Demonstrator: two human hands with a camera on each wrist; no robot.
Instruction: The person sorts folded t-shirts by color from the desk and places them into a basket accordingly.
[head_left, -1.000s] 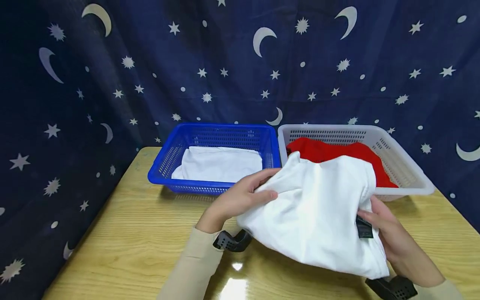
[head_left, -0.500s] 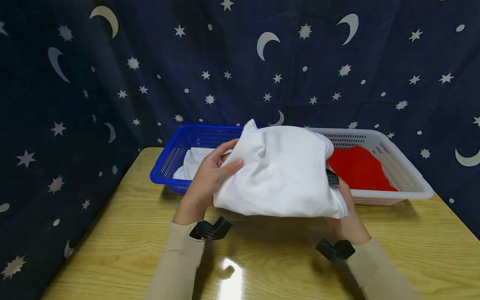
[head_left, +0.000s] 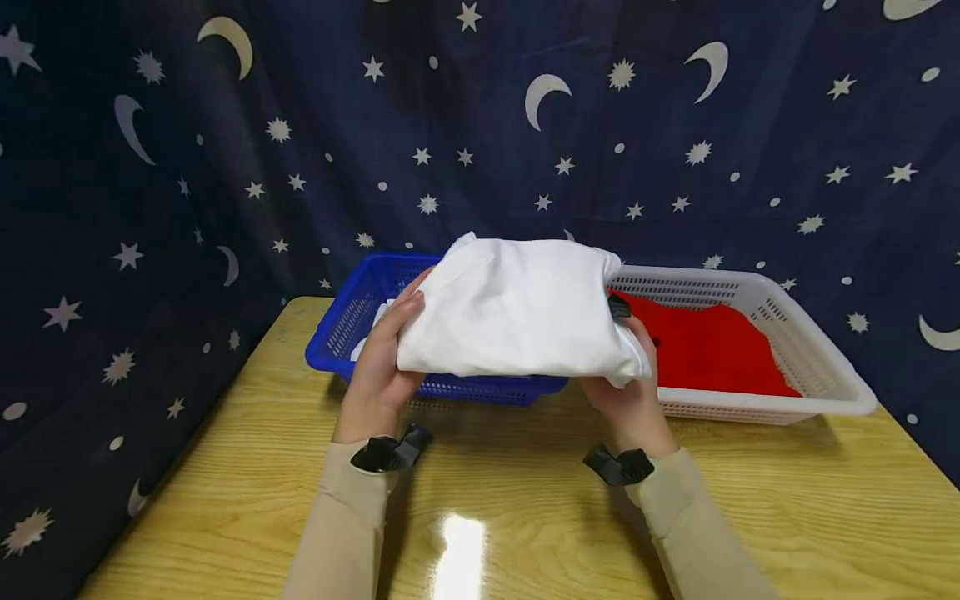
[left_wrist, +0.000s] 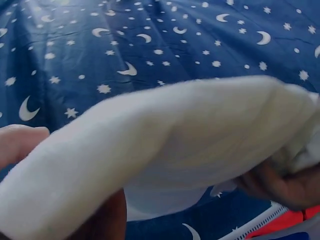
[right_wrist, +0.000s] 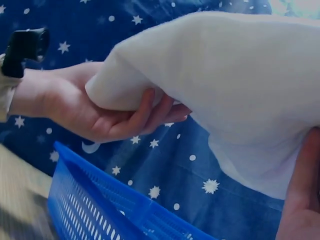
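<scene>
A folded white garment (head_left: pixel 517 308) with a small black label (head_left: pixel 619 306) is held up in both hands, overlapping the blue basket (head_left: pixel 487 388) in the head view. My left hand (head_left: pixel 380 367) grips its left side, thumb on top and fingers underneath. At the other side my right hand (head_left: pixel 628 404) holds the edge near the label. The right wrist view shows the left hand's fingers (right_wrist: pixel 142 117) curled under the garment's end, with the blue basket below. Most of another white cloth (head_left: pixel 381 313) in that basket is hidden.
To the right of the blue basket stands a white basket (head_left: pixel 765 407) with red cloth (head_left: pixel 712 350) in it. Both are at the back of the wooden table (head_left: pixel 517 508). A dark blue curtain (head_left: pixel 480 108) with moons and stars hangs behind and at left.
Both hands have carried the white garment left and away from the body, from in front of the white basket to the blue one. More of the white basket now shows.
</scene>
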